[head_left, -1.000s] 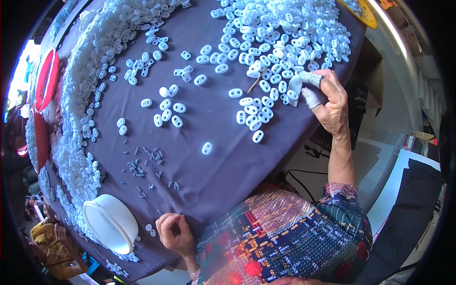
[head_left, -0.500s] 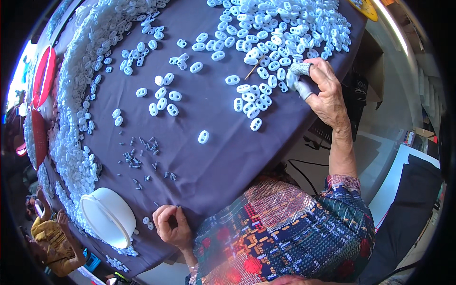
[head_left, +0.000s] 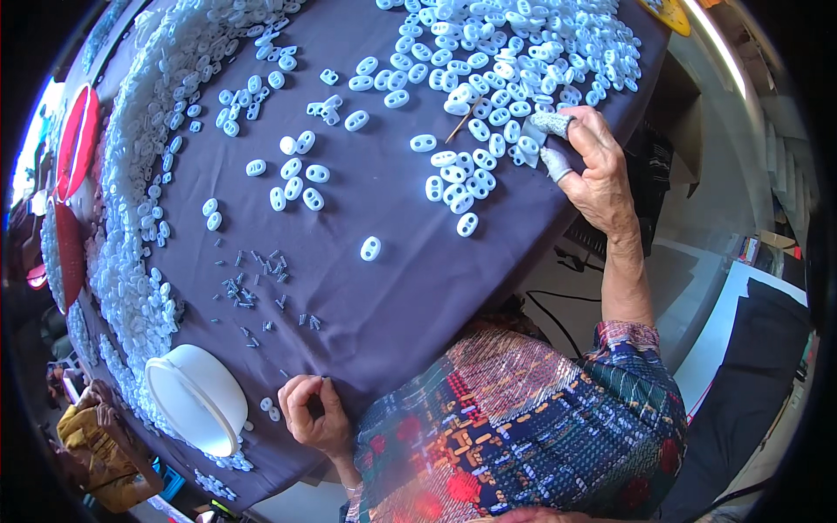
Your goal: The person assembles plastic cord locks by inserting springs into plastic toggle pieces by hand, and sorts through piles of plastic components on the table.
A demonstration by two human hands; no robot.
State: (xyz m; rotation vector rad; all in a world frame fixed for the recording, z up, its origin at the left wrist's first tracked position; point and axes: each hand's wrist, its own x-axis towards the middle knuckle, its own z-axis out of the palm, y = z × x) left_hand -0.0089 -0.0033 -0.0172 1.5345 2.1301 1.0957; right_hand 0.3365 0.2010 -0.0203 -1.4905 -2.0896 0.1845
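My right hand (head_left: 597, 170) is at the right edge of the table, beside a pile of small white oval plastic pieces with two holes (head_left: 458, 183). Pale wraps cover its thumb and index finger, which are apart, with nothing visible held between them. A thin wooden stick (head_left: 463, 120) lies among the pieces just left of it. Near the front edge my left hand (head_left: 318, 417) rests on the tablecloth, fingers curled and thumb against the index finger. Whatever its pinch may hold is too small to make out. Small dark spring-like bits (head_left: 240, 292) are scattered beyond it.
A white plastic tub (head_left: 199, 399) lies tilted left of my left hand. A long heap of white pieces (head_left: 131, 253) runs along the far left. Red dishes (head_left: 78, 144) stand behind it. Another person in yellow (head_left: 103, 444) sits at lower left. The dark tablecloth (head_left: 410, 322) slopes off toward me.
The thumb and index finger of my right hand have moved apart. My left hand has stayed in place. The person at lower left has shifted their arms.
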